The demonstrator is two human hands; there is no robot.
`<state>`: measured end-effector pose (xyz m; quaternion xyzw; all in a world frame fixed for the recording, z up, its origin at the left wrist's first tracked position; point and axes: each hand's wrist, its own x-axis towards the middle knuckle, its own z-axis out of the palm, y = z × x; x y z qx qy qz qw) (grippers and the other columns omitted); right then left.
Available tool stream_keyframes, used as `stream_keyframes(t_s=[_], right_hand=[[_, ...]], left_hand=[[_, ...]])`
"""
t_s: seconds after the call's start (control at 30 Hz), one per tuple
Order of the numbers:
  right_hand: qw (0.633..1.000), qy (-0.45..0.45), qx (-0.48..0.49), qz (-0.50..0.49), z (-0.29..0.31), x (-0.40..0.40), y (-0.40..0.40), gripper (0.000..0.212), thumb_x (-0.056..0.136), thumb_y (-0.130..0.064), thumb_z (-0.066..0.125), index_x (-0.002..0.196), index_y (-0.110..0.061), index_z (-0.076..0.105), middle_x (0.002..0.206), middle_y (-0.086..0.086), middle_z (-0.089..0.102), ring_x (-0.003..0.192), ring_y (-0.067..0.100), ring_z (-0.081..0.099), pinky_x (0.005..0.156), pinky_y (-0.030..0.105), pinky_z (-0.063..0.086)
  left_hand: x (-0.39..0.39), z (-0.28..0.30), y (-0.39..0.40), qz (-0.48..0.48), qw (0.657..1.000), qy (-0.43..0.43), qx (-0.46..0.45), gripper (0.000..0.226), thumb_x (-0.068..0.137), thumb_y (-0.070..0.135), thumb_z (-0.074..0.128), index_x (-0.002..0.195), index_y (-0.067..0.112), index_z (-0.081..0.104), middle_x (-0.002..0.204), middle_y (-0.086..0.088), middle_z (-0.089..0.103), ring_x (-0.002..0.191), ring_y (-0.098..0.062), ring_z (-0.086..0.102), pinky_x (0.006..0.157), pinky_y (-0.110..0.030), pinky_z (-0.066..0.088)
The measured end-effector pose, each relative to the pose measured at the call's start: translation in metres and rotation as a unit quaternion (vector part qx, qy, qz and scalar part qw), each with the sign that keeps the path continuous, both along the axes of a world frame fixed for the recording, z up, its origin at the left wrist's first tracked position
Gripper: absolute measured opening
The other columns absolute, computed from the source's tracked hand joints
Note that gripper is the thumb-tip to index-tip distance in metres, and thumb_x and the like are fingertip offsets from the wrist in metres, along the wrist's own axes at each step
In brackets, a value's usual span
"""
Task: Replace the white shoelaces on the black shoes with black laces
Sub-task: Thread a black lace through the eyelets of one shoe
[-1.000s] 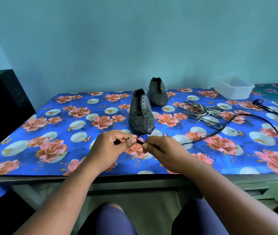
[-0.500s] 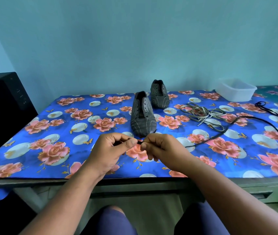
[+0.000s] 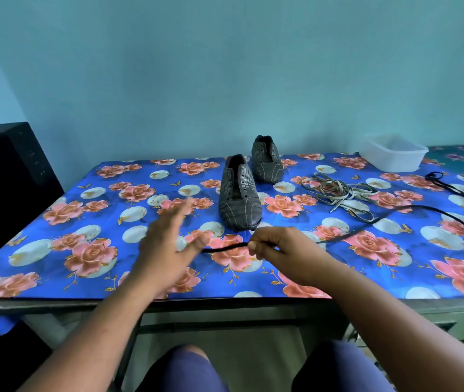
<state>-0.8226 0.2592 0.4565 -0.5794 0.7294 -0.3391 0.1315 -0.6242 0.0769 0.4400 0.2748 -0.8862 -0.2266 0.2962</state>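
A moment ago both hands pinched the tip of the black lace (image 3: 366, 222) between them; now the left hand (image 3: 168, 244) has let go and is released, its fingers spread and motion-blurred over the desk (image 3: 55, 250), reaching toward twelve o'clock in the direction of the near shoe (image 3: 239, 199). The right hand (image 3: 284, 250) alone grasps the lace, fingers curled round it just behind the free end, which sticks out toward nine o'clock and stops close to the left thumb without touching it. I judge that whatever was being done to the tip is finished and that threading comes next, with the left hand going for the shoe. The lace's long axis runs roughly from nine to three o'clock: from the right hand it trails across the flowered cloth toward two o'clock, then curves down to the right edge of the view. The near shoe lies just beyond the hands, toe pointing at six o'clock toward the person and heel at twelve, its eyelets bare. The far shoe (image 3: 267, 159) stands behind it at about one o'clock, toe also toward the person, also unlaced as far as shows. The removed white laces (image 3: 338, 190) lie in a loose heap at two o'clock, and a second black lace (image 3: 457, 190) lies further out near the plastic tub (image 3: 395, 154).
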Motion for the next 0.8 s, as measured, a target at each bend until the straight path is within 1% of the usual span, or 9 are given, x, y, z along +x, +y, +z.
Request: stream_keyframes(t_s=[0.1,0.17,0.23,0.4,0.5,0.6,0.7,0.77,0.8], right_hand=[[0.999,-0.007,-0.011,0.029,-0.001,0.013,-0.007,0.021,0.102,-0.035,0.059,0.084,-0.028,0.067,0.079,-0.009,0.068,0.075,0.011,0.061,0.068,0.033,0.050],[0.999,-0.020,-0.024,0.027,0.000,0.017,-0.008,0.022,0.101,-0.035,0.060,0.082,-0.028,0.067,0.075,-0.013,0.067,0.070,0.003,0.057,0.064,0.025,0.045],[0.999,-0.037,-0.025,0.017,0.002,0.016,-0.006,0.023,0.100,-0.037,0.060,0.085,-0.024,0.070,0.076,-0.011,0.068,0.069,0.006,0.057,0.062,0.027,0.045],[1.000,-0.025,-0.012,0.011,0.000,0.009,0.002,0.024,0.101,-0.042,0.059,0.083,-0.027,0.068,0.078,-0.002,0.068,0.074,0.021,0.062,0.068,0.041,0.050],[0.999,-0.001,-0.022,-0.036,0.002,-0.007,0.011,0.024,0.100,-0.041,0.059,0.080,-0.029,0.066,0.075,-0.007,0.068,0.068,0.010,0.061,0.066,0.034,0.050],[0.997,0.003,-0.019,-0.077,0.006,-0.027,0.023,0.026,0.100,-0.042,0.057,0.081,-0.028,0.067,0.076,-0.009,0.070,0.061,0.002,0.056,0.058,0.023,0.044],[0.996,0.005,-0.002,-0.086,0.005,-0.033,0.026,0.026,0.100,-0.045,0.057,0.081,-0.030,0.067,0.078,-0.009,0.070,0.070,0.008,0.061,0.066,0.033,0.050],[0.997,0.006,0.001,-0.075,0.002,-0.027,0.021,0.026,0.100,-0.044,0.057,0.080,-0.030,0.067,0.079,-0.007,0.070,0.072,0.015,0.063,0.068,0.039,0.052],[0.998,0.009,-0.002,-0.061,0.002,-0.021,0.017,0.026,0.100,-0.043,0.058,0.080,-0.030,0.067,0.079,-0.006,0.070,0.073,0.017,0.064,0.070,0.041,0.052]], left_hand=[[-0.018,0.001,0.027,-0.115,0.991,-0.062,-0.005,0.061,0.086,0.082,0.036,0.130,0.048,0.060,0.130,0.028,0.056,0.131,-0.002,0.045,0.110,-0.049,0.037],[-0.027,0.003,0.035,-0.132,0.988,-0.066,0.049,0.050,0.085,0.081,0.039,0.105,0.046,0.069,0.109,0.029,0.063,0.118,0.001,0.051,0.105,-0.049,0.040],[-0.031,0.001,0.032,-0.130,0.987,-0.041,0.081,0.044,0.082,0.081,0.044,0.093,0.045,0.068,0.101,0.026,0.065,0.109,0.002,0.055,0.102,-0.050,0.042],[-0.026,-0.001,0.020,-0.133,0.990,-0.007,0.051,0.039,0.084,0.079,0.045,0.076,0.045,0.061,0.102,0.022,0.065,0.105,-0.003,0.058,0.093,-0.055,0.046],[-0.011,-0.004,-0.012,-0.073,0.997,0.006,0.001,0.040,0.087,0.083,0.040,0.076,0.048,0.058,0.101,0.018,0.067,0.106,-0.009,0.061,0.093,-0.052,0.046],[0.016,-0.009,-0.054,0.009,1.000,-0.015,0.016,0.044,0.081,0.087,0.040,0.079,0.046,0.057,0.104,0.019,0.065,0.111,-0.015,0.060,0.096,-0.054,0.045],[0.025,-0.010,-0.059,0.064,0.993,-0.101,-0.015,0.036,0.084,0.080,0.047,0.081,0.046,0.058,0.110,0.019,0.063,0.115,-0.019,0.056,0.095,-0.050,0.039],[0.014,-0.006,-0.040,0.093,0.982,-0.141,-0.079,0.027,0.090,0.069,0.050,0.102,0.048,0.062,0.130,0.019,0.058,0.130,-0.018,0.047,0.099,-0.049,0.031],[0.005,-0.005,-0.026,0.082,0.983,-0.129,-0.099,0.039,0.091,0.071,0.048,0.118,0.046,0.061,0.139,0.018,0.053,0.136,-0.017,0.043,0.102,-0.051,0.029]])
